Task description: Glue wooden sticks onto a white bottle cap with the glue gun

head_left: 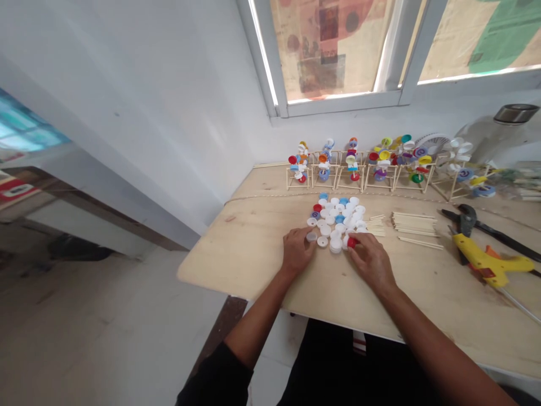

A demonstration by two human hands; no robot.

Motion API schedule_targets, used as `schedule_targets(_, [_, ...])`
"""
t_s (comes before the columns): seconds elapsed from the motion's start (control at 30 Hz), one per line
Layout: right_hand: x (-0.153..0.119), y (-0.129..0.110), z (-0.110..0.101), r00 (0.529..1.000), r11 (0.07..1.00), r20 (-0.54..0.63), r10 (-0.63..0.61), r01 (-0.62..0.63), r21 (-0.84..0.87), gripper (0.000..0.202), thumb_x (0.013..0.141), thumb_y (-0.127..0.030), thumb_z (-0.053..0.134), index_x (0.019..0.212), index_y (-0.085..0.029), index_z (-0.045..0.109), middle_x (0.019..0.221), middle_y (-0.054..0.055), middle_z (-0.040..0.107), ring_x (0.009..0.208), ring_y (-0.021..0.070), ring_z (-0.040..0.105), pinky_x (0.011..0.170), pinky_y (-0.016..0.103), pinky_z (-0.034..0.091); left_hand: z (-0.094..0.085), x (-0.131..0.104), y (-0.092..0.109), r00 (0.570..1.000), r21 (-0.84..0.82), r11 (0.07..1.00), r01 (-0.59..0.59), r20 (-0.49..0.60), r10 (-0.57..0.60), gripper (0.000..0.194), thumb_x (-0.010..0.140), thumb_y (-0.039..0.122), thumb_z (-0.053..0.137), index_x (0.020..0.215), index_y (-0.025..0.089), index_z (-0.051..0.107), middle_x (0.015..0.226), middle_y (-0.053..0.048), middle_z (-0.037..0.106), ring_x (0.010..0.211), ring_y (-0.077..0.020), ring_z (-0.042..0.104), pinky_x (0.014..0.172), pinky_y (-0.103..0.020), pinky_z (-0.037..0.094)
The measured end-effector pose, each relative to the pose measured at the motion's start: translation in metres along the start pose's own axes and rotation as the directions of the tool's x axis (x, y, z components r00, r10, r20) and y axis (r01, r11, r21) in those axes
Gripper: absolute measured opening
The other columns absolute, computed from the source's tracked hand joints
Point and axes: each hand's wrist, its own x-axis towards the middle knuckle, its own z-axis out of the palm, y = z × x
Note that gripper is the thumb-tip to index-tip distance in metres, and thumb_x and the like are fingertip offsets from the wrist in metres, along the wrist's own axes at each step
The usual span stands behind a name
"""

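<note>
Bottle caps, mostly white (336, 228) with a few blue and red ones, lie in a loose cluster on the wooden table. At the cluster's left edge, my left hand (297, 251) has thumb and forefinger closed around a translucent bottle cap (311, 237). My right hand (372, 259) pinches a red bottle cap (351, 242) at the near right side, where a white cap sits against it. A small stack of white caps (335, 246) stands between my hands.
Stick frames carrying colourful cap wheels (324, 169) line the wall side. Thin wooden sticks (416, 225) lie right of the caps. Farther right are a yellow glue gun (486, 262), black-handled pliers (465, 220) and a clear bottle (496, 135). A twisted cord (262, 197) crosses the table (236, 248).
</note>
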Motion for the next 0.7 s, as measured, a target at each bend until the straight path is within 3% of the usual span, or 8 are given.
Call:
schedule_targets(0.13, [0.001, 0.000, 0.001, 1.000, 1.000, -0.008, -0.004, 0.004, 0.029, 0.026, 0.085, -0.031, 0.053, 0.109, -0.023, 0.061, 0.110, 0.009, 0.065, 0.103, 0.0248, 0.060, 0.086, 0.042, 0.049, -0.005, -0.004, 0.009, 0.998, -0.044, 0.999, -0.023, -0.062, 0.020, 0.034, 0.078, 0.017, 0.060, 0.111, 0.022, 0.063, 0.112, -0.006, 0.069, 0.110, -0.0253, 0.057, 0.096, -0.044, 0.042])
schedule_targets(0.23, [0.001, 0.000, 0.002, 0.999, 0.998, -0.031, -0.031, 0.032, 0.051, 0.026, 0.085, -0.032, 0.054, 0.108, -0.024, 0.061, 0.109, 0.009, 0.066, 0.102, 0.0245, 0.061, 0.088, 0.042, 0.048, -0.006, -0.006, 0.025, 0.984, -0.088, 0.986, -0.145, -0.114, 0.135, 0.031, 0.080, 0.020, 0.061, 0.110, 0.021, 0.064, 0.111, -0.006, 0.069, 0.110, -0.0239, 0.057, 0.097, -0.041, 0.042])
schedule_targets(0.37, [0.001, -0.001, 0.000, 0.997, 0.994, -0.051, -0.054, 0.058, 0.092, 0.027, 0.085, -0.033, 0.056, 0.110, -0.024, 0.060, 0.107, 0.008, 0.067, 0.100, 0.0240, 0.062, 0.090, 0.042, 0.048, -0.002, -0.002, 0.047, 0.947, -0.137, 0.938, -0.320, -0.023, 0.320, 0.027, 0.080, 0.024, 0.064, 0.107, 0.023, 0.065, 0.108, -0.005, 0.070, 0.112, -0.0240, 0.056, 0.102, -0.043, 0.038])
schedule_targets(0.5, [0.002, -0.004, -0.003, 0.997, 0.982, -0.066, -0.048, 0.059, 0.178, 0.030, 0.085, -0.033, 0.057, 0.114, -0.025, 0.059, 0.106, 0.007, 0.066, 0.099, 0.0232, 0.062, 0.089, 0.041, 0.049, 0.000, 0.004, 0.056, 0.929, -0.173, 0.925, -0.338, 0.093, 0.357, 0.036, 0.079, 0.020, 0.065, 0.114, 0.025, 0.063, 0.112, -0.004, 0.069, 0.115, -0.0246, 0.054, 0.102, -0.044, 0.037])
schedule_targets(0.7, [0.004, -0.008, -0.004, 0.998, 0.955, -0.060, 0.012, 0.007, 0.298, 0.030, 0.085, -0.033, 0.058, 0.114, -0.024, 0.060, 0.105, 0.007, 0.065, 0.096, 0.0208, 0.062, 0.089, 0.039, 0.049, -0.001, 0.012, 0.054, 0.915, -0.214, 0.903, -0.372, 0.076, 0.395, 0.033, 0.078, 0.020, 0.067, 0.111, 0.023, 0.065, 0.108, -0.005, 0.070, 0.109, -0.0230, 0.058, 0.099, -0.042, 0.040])
